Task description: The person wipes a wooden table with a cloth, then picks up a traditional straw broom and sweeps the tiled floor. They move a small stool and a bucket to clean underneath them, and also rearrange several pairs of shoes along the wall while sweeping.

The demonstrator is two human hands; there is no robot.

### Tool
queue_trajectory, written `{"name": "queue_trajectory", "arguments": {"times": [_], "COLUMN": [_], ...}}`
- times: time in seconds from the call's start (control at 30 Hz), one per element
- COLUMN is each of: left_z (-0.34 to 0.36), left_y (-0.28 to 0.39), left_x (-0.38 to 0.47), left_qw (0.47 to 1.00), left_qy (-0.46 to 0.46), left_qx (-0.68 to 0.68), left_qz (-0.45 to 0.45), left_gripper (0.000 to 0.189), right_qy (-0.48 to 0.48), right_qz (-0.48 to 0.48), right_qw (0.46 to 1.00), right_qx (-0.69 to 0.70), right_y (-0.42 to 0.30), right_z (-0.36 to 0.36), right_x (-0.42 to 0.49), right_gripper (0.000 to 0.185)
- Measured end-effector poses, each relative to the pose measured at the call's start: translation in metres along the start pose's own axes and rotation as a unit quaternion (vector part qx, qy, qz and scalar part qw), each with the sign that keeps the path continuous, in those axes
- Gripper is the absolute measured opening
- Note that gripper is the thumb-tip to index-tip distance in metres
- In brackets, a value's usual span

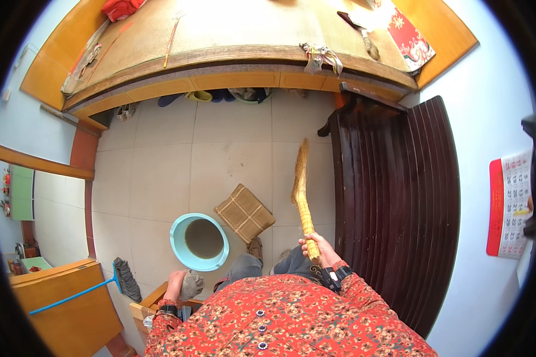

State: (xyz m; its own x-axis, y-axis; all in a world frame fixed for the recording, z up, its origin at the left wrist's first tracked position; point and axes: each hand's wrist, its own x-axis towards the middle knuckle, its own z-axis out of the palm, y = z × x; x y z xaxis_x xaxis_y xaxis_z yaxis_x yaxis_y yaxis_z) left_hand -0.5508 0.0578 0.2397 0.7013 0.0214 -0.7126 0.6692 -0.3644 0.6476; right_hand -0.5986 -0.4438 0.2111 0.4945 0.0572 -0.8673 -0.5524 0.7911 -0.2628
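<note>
My right hand is closed round the bound handle of a short straw broom, whose bristles point away from me over the tiled floor. In my left hand, at the lower left, is a bunched grey cloth. A light blue plastic basin holding murky water stands on the floor just beyond that hand. To the basin's right lies a brown checked square cushion or box, near my shoe; which of the two it is I cannot tell.
A dark slatted wooden bench runs along the right. Ahead is a mat-covered bed platform, with a crumpled cloth over its edge and shoes beneath. At left are a blue-handled mop and a wooden door.
</note>
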Motion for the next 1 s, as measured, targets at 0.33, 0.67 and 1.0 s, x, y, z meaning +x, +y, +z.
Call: {"name": "queue_trajectory", "arguments": {"times": [0.33, 0.67, 1.0], "left_z": [0.079, 0.224, 0.316], "left_y": [0.100, 0.206, 0.200], "left_x": [0.031, 0.085, 0.208], "left_qw": [0.968, 0.981, 0.985], "left_qy": [0.049, 0.051, -0.055], "left_qx": [-0.222, -0.147, -0.104], "left_qz": [-0.107, -0.114, -0.124], "left_gripper": [0.035, 0.024, 0.029], "right_qy": [-0.047, -0.009, -0.018], "right_qz": [-0.059, -0.039, -0.098], "right_qw": [0.997, 0.991, 0.879], "right_qx": [-0.009, -0.124, -0.467], "right_y": [-0.187, -0.438, -0.413], "right_z": [0.026, 0.115, 0.114], "right_x": [0.091, 0.274, 0.295], "right_gripper": [0.026, 0.019, 0.031]}}
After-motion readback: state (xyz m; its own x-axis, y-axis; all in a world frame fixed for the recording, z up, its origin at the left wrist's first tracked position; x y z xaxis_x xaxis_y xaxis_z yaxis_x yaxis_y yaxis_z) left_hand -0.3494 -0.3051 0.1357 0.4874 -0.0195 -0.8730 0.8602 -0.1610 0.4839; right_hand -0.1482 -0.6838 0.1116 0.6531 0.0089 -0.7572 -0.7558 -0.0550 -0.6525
